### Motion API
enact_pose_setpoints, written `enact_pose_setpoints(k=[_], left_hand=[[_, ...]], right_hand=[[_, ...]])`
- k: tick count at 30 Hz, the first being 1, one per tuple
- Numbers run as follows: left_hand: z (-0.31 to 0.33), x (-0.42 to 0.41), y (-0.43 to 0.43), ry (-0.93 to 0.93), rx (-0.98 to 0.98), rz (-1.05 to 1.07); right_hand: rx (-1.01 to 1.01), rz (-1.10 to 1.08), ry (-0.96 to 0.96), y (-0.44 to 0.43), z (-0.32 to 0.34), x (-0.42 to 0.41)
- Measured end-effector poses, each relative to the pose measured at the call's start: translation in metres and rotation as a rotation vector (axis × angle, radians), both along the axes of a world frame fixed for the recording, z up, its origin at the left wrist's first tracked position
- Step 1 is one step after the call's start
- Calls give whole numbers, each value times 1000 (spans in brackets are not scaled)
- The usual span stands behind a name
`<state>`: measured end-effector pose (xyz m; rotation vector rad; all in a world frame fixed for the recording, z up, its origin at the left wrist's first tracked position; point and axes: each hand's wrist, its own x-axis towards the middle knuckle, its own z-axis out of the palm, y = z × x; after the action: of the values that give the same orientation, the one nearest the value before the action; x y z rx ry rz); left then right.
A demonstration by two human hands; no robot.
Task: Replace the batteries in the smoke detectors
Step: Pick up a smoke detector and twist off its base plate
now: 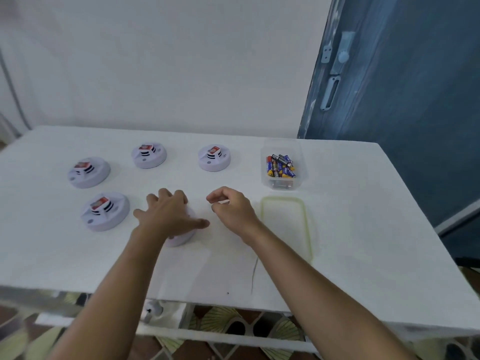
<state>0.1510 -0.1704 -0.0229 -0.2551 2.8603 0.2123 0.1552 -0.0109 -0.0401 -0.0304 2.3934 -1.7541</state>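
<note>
Well left of the battery tub, two loose units: outermost detector and, nearer the table edge, front detector. Next toward the tub, back-row detector. Then left hand, splayed over the smoke detector being worked on: middle fingers bent down over its far rim, thumb and little finger stretched out. Closer still to the tub and level with it, fourth detector. Just left of the tub and nearer, right hand, fingers loosely curled; impossible to tell whether pinching anything. Inside the tub, batteries; directly in front of it, lid lying flat.

Probably light, hollow, hard plastic, smooth enough to skate on the white top. Best gripped round the rim and pinned down while working the raised centre. Gentle prying advised: clips likely brittle.
</note>
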Motion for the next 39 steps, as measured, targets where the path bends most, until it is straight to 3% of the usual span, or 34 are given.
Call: enact_pose_setpoints(k=[4, 7, 9, 12, 15, 17, 20, 24, 26, 31, 35, 39], left_hand=[[-9, -2, -15, -33, 100, 6], [-9, -6, -23, 50, 242, 53], [-3, -10, -21, 103, 526, 146], [11, -12, -17, 149, 1038, 245], [23, -6, -4, 108, 1500, 290], [23, -3, 5, 67, 1653, 249], [11, -11, 17, 152, 1574, 364], [0, -22, 23, 493, 1237, 550], [-2, -22, 25, 614, 1058, 501], [0, -26, 29, 752, 833, 259], [4, -31, 37, 786, 647, 39], [6, -29, 49, 837, 469, -97]], right_hand=[[6, 22, -32, -20, -8, -6], [-49, -16, -73, -32, -13, -12], [-148, -71, -137, -34, -16, -19], [-467, -147, -306, -40, -12, -26], [-654, -183, -387, -36, -8, -27], [-687, -161, -371, -33, -7, -27], [-772, -175, -344, -28, -4, -27], [-877, -192, -330, -16, -9, -28], [-966, -141, -349, -7, -9, -27], [-1150, 33, -447, 18, 2, -18], [-1171, 163, -531, 29, 6, -11], [-1133, 92, -561, 34, 8, -11]])
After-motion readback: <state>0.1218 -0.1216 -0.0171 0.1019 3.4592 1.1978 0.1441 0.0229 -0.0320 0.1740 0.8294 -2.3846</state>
